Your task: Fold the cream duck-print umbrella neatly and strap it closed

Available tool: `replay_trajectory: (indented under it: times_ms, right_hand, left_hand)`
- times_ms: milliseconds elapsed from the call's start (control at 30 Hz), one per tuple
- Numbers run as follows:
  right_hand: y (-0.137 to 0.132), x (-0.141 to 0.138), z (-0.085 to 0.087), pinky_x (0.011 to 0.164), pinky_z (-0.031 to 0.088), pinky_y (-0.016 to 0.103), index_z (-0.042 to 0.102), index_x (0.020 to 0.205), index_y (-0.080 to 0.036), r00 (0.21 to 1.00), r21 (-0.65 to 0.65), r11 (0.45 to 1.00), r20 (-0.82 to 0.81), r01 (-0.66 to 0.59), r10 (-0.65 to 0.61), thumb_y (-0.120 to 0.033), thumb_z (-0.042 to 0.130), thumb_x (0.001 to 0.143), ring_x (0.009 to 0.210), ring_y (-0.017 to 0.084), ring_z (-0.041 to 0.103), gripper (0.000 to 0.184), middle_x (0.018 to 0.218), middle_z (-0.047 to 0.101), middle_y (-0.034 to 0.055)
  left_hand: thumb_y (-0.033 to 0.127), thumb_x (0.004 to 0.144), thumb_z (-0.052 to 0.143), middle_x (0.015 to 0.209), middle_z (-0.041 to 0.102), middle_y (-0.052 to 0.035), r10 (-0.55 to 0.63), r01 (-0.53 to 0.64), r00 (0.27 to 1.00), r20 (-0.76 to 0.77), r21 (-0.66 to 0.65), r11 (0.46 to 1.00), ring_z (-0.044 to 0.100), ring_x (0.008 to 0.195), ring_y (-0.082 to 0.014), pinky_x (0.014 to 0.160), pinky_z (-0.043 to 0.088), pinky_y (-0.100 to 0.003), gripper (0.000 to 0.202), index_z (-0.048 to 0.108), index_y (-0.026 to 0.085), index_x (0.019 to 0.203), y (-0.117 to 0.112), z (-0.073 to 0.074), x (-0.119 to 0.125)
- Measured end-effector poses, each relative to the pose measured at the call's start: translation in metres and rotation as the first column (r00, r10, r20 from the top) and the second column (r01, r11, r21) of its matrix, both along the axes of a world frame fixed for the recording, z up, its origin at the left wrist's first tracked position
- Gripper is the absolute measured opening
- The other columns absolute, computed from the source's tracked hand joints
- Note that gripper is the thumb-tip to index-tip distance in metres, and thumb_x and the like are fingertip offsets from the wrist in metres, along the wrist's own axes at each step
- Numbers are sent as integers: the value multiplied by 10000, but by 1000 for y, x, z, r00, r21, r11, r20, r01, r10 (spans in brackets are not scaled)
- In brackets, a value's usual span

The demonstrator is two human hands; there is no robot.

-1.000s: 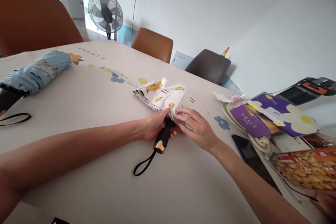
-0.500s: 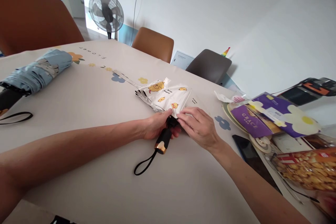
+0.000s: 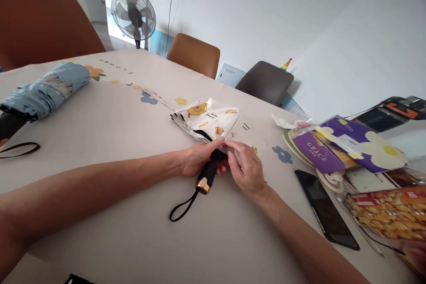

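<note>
- Found the white umbrella [image 3: 208, 120], printed with yellow ducks, lying folded on the tabletop [image 3: 116, 128] near the middle, with the canopy pointing far and the black handle [image 3: 206, 177] pointing near.
- Gripped the far end of that handle with the left hand [image 3: 196, 164], closed snugly round it just below the canopy, and reached in across the tabletop from the near left.
- Pinched the near edge of the canopy cloth with the right hand [image 3: 246, 168], thumb and bent fingers closed on the fabric just right of the handle and close against the left hand's fingertips.
- Left the gold-ringed cap of the handle clear of both hands, and the black wrist loop [image 3: 181, 208] lying flat toward the near left.
- Spotted a blue umbrella [image 3: 46, 91], also folded, at the far left of the tabletop, well apart from the white one.
- Spotted a black phone [image 3: 326, 208] lying flat just right of the right forearm.
- Beyond the phone, made out a purple box [image 3: 319, 153] marked GRACE resting on plates, and a snack bag [image 3: 389, 215] at the near right.
- Past the far side of the tabletop, noted a standing fan [image 3: 133, 13], a brown chair [image 3: 195, 55] and a grey chair [image 3: 266, 82].
</note>
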State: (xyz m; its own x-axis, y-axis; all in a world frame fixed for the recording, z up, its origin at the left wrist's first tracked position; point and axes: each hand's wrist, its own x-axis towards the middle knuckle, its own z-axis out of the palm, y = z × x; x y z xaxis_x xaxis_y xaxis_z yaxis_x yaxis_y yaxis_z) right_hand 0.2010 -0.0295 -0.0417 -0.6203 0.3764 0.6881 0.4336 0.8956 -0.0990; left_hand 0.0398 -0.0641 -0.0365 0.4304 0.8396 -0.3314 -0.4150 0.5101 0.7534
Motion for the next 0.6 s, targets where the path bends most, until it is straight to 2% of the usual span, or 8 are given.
replay_trajectory:
  times_ms: [100, 300, 467, 533, 600]
  right_hand:
    - [-4, 5, -10, 868, 482, 410, 444, 1216, -198, 1000, -38, 999, -25, 12, -13, -81, 432, 836, 1039, 224, 565, 397, 1100, 604, 104]
    - [-8, 10, -20, 932, 461, 454, 324, 1319, -186, 999, -161, 986, -21, -46, 44, -88, 407, 856, 1164, 237, 506, 480, 1246, 522, 149]
    - [-11, 8, -17, 962, 420, 489, 291, 1326, -184, 999, -126, 991, -5, -41, 41, -98, 425, 856, 1164, 241, 511, 496, 1220, 547, 156]
    - [-12, 8, -13, 967, 402, 496, 324, 1294, -190, 1000, -113, 994, -21, -5, 3, -101, 447, 848, 1145, 239, 524, 471, 1181, 572, 150]
    - [-10, 13, -8, 951, 410, 488, 350, 1262, -190, 991, -160, 985, -108, 60, -78, -122, 476, 840, 1145, 240, 519, 445, 1172, 573, 153]
  left_hand:
    - [535, 742, 580, 667, 569, -43, 36, -36, 999, 3, -4, 999, 530, 581, -102, 576, 436, -226, 429, 570, 107, 775, -1, -1, 1]
    - [475, 790, 550, 580, 551, -37, 92, -95, 993, -69, -40, 995, 500, 508, -89, 516, 422, -210, 380, 557, 104, 704, -3, 2, 4]
    - [435, 847, 477, 547, 529, -34, 70, -77, 990, -126, -55, 996, 486, 485, -78, 488, 401, -188, 389, 536, 103, 654, -5, 5, 3]
    - [414, 868, 444, 567, 532, -33, 64, -74, 990, -125, -83, 994, 483, 482, -74, 479, 397, -185, 373, 540, 100, 690, -5, 6, 3]
    - [398, 873, 437, 598, 542, -28, 73, -84, 992, -101, -114, 990, 475, 471, -71, 463, 390, -188, 334, 528, 109, 732, -5, 6, 2]
